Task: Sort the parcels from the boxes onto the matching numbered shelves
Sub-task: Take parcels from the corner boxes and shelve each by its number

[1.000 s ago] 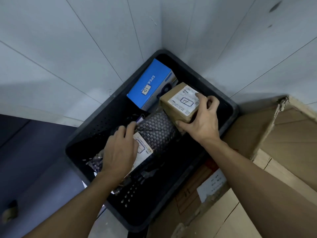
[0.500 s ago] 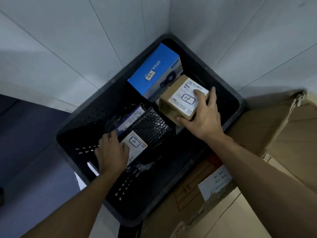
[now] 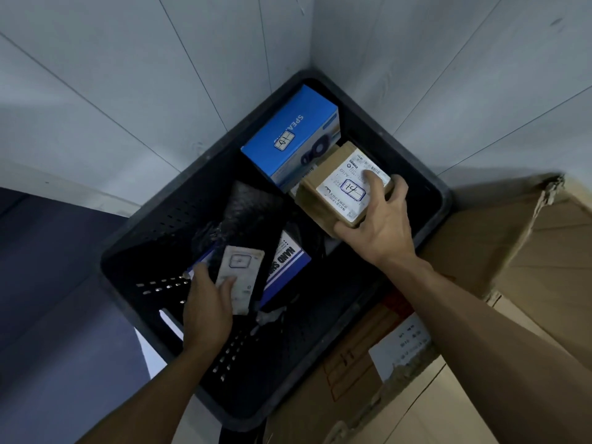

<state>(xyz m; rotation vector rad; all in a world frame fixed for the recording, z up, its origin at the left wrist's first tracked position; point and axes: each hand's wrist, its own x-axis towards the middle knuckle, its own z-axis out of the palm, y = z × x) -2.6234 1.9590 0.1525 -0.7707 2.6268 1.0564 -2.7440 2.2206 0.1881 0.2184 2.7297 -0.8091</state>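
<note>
Parcel (image 3: 323, 200) between thumb (image 3: 346, 226) and fingers (image 3: 373, 184) of right hand (image 3: 382, 229) (label (image 3: 352, 191) apparently 14)

A brown cardboard parcel (image 3: 333, 193), labelled 14, tilts in the black crate (image 3: 179, 216) just beside a blue box (image 3: 288, 139) with a white label; a black bubble-wrapped parcel (image 3: 246, 213) lies over a blue-and-white box (image 3: 288, 257).

Looks steeply down from head height, close over a black crate (image 3: 173, 225) set in a wall corner (image 3: 310, 43) at twelve o'clock, with cardboard boxes (image 3: 512, 251) at four o'clock.
</note>
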